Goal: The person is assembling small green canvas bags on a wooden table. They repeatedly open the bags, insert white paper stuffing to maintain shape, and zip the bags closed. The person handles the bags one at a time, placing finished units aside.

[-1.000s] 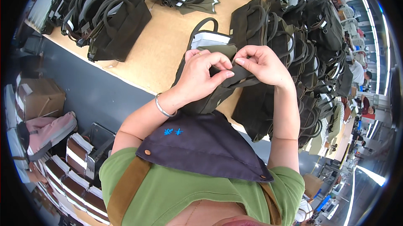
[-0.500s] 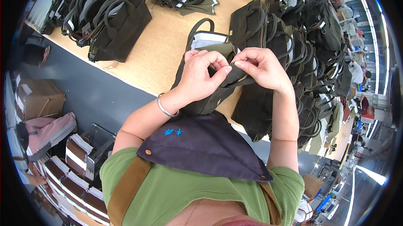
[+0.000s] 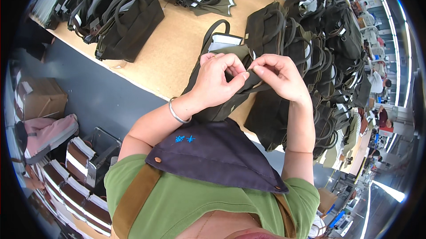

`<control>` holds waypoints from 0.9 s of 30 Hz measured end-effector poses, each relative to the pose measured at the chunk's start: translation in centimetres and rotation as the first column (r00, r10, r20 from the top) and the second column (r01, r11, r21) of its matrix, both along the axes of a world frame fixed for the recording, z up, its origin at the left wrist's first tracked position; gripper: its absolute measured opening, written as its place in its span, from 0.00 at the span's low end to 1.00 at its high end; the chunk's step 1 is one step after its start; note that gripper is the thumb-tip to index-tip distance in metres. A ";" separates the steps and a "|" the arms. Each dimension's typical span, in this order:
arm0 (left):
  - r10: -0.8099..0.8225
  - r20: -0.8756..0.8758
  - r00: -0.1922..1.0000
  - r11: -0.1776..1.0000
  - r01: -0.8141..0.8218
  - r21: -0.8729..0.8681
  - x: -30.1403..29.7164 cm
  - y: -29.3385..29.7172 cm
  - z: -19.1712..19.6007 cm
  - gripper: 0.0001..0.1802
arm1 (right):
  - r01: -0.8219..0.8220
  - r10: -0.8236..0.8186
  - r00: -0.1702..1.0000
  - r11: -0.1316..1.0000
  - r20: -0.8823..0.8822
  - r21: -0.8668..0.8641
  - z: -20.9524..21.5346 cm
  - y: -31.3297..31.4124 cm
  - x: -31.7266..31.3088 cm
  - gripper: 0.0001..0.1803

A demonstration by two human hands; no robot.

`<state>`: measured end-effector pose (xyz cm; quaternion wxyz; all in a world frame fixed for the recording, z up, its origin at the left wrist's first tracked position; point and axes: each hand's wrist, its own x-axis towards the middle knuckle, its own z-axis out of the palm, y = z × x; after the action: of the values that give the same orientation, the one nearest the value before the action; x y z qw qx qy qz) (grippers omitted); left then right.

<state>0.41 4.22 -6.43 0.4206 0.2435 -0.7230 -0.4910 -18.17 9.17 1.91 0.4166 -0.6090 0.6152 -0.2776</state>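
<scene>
A dark olive fabric bag (image 3: 217, 111) with a looped handle and a pale lining patch stands at the table's front edge, against my apron. My left hand (image 3: 224, 77) pinches the bag's upper edge between thumb and fingers. Close beside it, my right hand (image 3: 279, 75) pinches the same edge with thumb and forefinger. The fingertips of both hands almost meet over the bag's opening. Whatever small detail lies between the fingertips is too small to make out.
Many similar dark bags (image 3: 324, 57) crowd the table's right side, and another group (image 3: 128, 26) stands at the far left. The tan tabletop (image 3: 177, 43) shows between them. Left on the floor are a cardboard box (image 3: 42, 97), a pink bundle (image 3: 51, 134) and stacked brown-and-white pieces (image 3: 80, 159).
Both hands keep their pinch on the bag's edge, with only slight finger shifts. The whole view has moved a little.
</scene>
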 end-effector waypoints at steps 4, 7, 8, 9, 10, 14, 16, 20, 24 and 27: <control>-0.063 -0.012 0.998 0.998 0.063 0.006 0.5 -0.5 0.1 0.10 | -0.044 0.043 0.998 0.999 -0.039 -0.029 -0.2 0.1 0.0 0.05; -0.104 0.032 0.994 0.989 0.100 0.111 1.0 -0.6 0.4 0.08 | -0.064 0.060 0.996 0.996 -0.071 -0.063 0.0 0.2 0.3 0.05; -0.106 0.093 0.990 0.993 0.102 0.050 1.2 -0.8 0.9 0.08 | -0.064 0.060 0.996 0.996 -0.066 -0.061 -0.1 0.2 0.3 0.05; -0.105 0.154 0.982 0.994 0.108 -0.010 1.3 -0.9 1.1 0.08 | -0.064 0.060 0.996 0.996 -0.061 -0.059 -0.1 0.1 0.4 0.05; -0.117 0.181 0.976 0.992 0.124 -0.027 1.4 -1.0 1.1 0.07 | -0.078 0.073 0.995 0.995 -0.070 -0.067 -0.1 0.1 0.4 0.05; -0.142 0.233 0.962 0.987 0.155 -0.039 1.4 -1.2 1.1 0.08 | -0.078 0.073 0.995 0.995 -0.073 -0.060 -0.2 -0.1 0.6 0.04; -0.159 0.232 0.960 0.986 0.164 -0.003 1.3 -1.3 1.1 0.08 | -0.046 0.044 0.997 0.998 -0.059 -0.042 -0.4 -0.1 0.6 0.04; -0.176 0.234 0.956 0.984 0.174 0.030 1.4 -1.3 1.5 0.09 | -0.004 -0.001 0.998 0.997 -0.061 -0.081 -0.7 0.4 0.9 0.03; -0.169 0.140 0.976 0.985 0.160 0.069 1.2 -1.0 0.7 0.08 | -0.003 -0.002 0.998 0.996 -0.056 -0.084 -0.6 0.5 0.9 0.03; -0.153 0.165 0.974 0.988 0.146 0.054 1.2 -0.8 0.9 0.07 | -0.007 0.004 0.999 0.996 -0.033 -0.087 -0.7 0.4 1.2 0.03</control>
<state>1.59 3.42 -5.53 0.3146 0.2377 -0.7620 -0.5137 -16.97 9.58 1.18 0.3804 -0.6328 0.6075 -0.2931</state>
